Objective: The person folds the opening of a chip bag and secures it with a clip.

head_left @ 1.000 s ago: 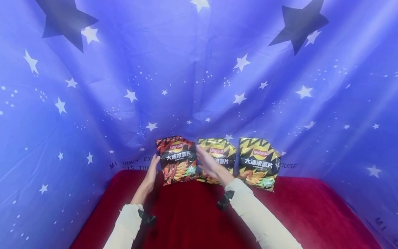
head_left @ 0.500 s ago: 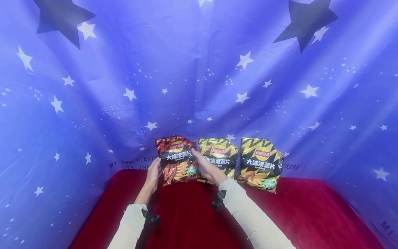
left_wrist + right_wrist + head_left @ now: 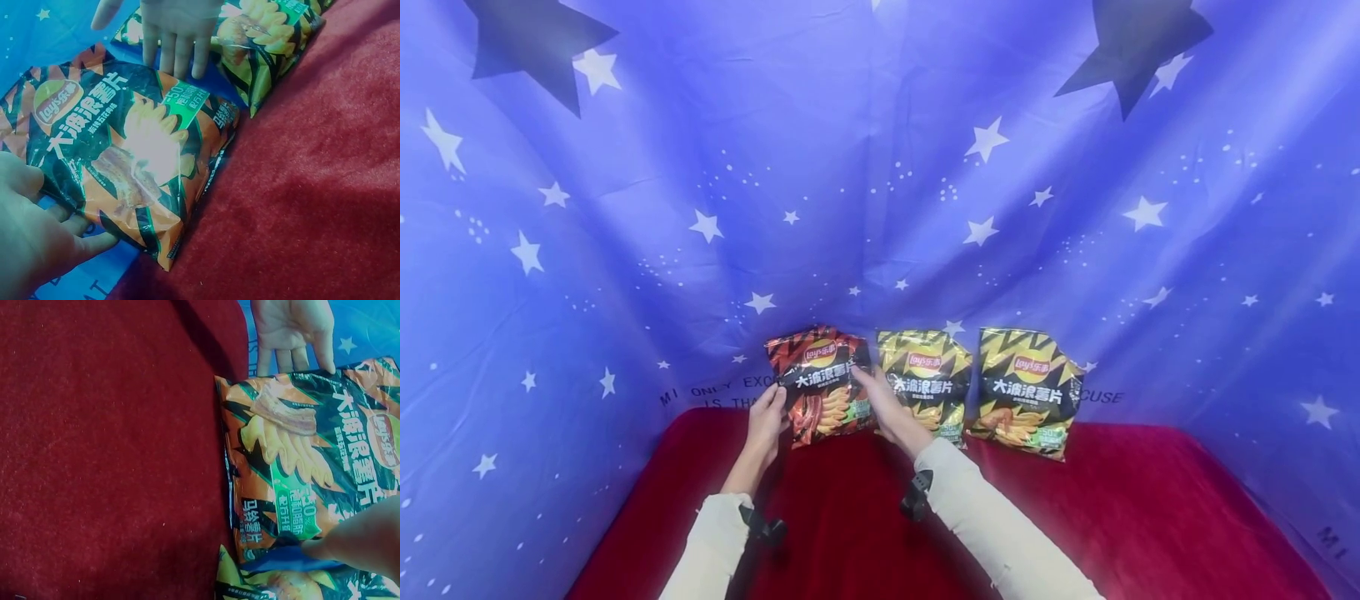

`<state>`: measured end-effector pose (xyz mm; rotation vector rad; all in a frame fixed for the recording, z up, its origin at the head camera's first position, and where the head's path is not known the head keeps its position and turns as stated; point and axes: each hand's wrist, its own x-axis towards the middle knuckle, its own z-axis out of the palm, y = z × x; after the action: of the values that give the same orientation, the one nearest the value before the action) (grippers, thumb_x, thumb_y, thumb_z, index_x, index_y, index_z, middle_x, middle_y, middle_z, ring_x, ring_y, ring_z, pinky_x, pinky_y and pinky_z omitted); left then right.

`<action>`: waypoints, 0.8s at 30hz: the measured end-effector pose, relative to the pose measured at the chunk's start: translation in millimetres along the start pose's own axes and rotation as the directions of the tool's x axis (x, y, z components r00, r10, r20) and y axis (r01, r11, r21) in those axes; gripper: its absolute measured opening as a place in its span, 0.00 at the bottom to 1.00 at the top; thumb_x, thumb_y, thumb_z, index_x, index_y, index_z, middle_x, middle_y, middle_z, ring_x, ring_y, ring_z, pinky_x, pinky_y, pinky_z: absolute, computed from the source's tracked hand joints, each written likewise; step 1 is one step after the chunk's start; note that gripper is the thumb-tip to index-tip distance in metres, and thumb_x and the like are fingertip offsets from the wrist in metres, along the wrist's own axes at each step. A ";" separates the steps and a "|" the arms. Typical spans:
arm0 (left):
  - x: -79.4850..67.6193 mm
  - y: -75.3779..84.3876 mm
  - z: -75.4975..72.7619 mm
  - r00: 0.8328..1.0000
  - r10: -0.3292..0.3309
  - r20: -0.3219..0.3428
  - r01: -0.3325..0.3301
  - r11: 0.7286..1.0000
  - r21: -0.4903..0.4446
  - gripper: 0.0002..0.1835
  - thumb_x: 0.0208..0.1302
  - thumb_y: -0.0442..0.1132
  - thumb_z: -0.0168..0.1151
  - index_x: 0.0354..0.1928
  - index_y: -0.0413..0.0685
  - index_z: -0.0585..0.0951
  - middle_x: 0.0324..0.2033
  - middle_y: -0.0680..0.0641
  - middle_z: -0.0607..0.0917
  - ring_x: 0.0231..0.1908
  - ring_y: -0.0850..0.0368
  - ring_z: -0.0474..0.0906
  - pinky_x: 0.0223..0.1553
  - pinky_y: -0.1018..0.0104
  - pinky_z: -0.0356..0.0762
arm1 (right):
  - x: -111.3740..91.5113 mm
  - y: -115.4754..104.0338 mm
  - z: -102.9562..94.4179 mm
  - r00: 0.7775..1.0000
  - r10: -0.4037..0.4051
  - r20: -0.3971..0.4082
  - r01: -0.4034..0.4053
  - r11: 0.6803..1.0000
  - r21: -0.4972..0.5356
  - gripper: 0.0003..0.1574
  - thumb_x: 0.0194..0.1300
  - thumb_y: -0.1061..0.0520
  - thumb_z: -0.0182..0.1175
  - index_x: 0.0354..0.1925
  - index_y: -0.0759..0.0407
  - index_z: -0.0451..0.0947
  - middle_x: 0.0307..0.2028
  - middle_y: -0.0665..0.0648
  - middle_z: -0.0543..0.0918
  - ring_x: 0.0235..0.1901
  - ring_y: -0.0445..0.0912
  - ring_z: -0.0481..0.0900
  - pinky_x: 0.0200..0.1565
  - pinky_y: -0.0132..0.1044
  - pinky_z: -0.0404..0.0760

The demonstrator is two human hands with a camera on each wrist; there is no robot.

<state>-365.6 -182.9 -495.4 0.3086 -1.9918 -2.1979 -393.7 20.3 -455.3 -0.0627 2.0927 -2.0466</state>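
Observation:
A red and black bag of Lay's potato chips (image 3: pixel 823 387) leans upright at the left end of a row. At its left edge my left hand (image 3: pixel 765 425) grips it, thumb in front and fingers reaching behind, as the left wrist view also shows with the hand (image 3: pixel 37 231) at the edge. My right hand (image 3: pixel 891 417) holds the opposite edge, its thumb lying over the front. In the right wrist view that thumb (image 3: pixel 369 540) overlaps the bag's side. Right beside it stands a yellow and black chip bag (image 3: pixel 928 379), partly covered by my right hand.
Another yellow and black chip bag (image 3: pixel 1030 392) leans at the right end of the row. Under the bags lies a dark red cloth (image 3: pixel 842 517). Behind them hangs a blue curtain (image 3: pixel 820 267) with stars, which also rises at both sides.
My right hand has moved left from in front of the middle yellow bag to the red bag's right edge. My left hand has closed on the left edge. The red bag has shifted slightly left.

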 end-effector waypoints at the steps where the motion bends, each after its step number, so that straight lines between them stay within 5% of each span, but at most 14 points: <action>1: -0.5 0.8 -1.0 1.000 0.004 -0.002 -0.004 1.000 -0.001 0.26 0.82 0.43 0.43 0.74 0.37 0.65 0.66 0.26 0.73 0.59 0.46 0.77 0.53 0.56 0.77 | -0.1 -0.2 1.4 1.000 -0.019 -0.010 0.019 1.000 -0.001 0.54 0.76 0.41 0.52 0.80 0.64 0.38 0.80 0.70 0.44 0.79 0.68 0.43 0.74 0.71 0.44; 8: -4.5 10.8 -7.2 0.999 0.037 -0.017 -0.038 0.998 -0.051 0.25 0.81 0.43 0.46 0.71 0.35 0.69 0.56 0.38 0.83 0.45 0.64 0.80 0.44 0.68 0.79 | -7.1 -10.6 0.8 0.999 -0.052 -0.010 0.052 0.998 -0.029 0.49 0.76 0.43 0.52 0.79 0.66 0.46 0.80 0.69 0.50 0.78 0.67 0.50 0.74 0.68 0.51; 16: -13.4 35.0 -10.1 0.999 0.026 -0.030 -0.028 0.997 -0.066 0.23 0.79 0.42 0.52 0.66 0.32 0.72 0.34 0.58 0.84 0.34 0.66 0.78 0.34 0.70 0.76 | -14.8 -26.6 -29.4 0.998 -0.018 0.067 0.014 0.998 0.068 0.35 0.77 0.51 0.53 0.73 0.69 0.61 0.70 0.76 0.67 0.69 0.68 0.69 0.71 0.58 0.69; 24: -27.0 51.2 3.6 1.000 -0.012 0.012 0.013 0.996 -0.091 0.22 0.77 0.41 0.55 0.65 0.34 0.73 0.28 0.59 0.84 0.30 0.66 0.79 0.30 0.71 0.74 | -24.0 -38.9 -64.3 0.993 0.026 0.112 -0.029 0.999 0.025 0.33 0.78 0.53 0.53 0.74 0.64 0.62 0.71 0.71 0.68 0.63 0.63 0.77 0.65 0.55 0.77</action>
<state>-341.5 -177.6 -442.9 0.2976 -1.8934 -2.2948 -386.6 86.5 -413.0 -0.1409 1.9887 -2.0059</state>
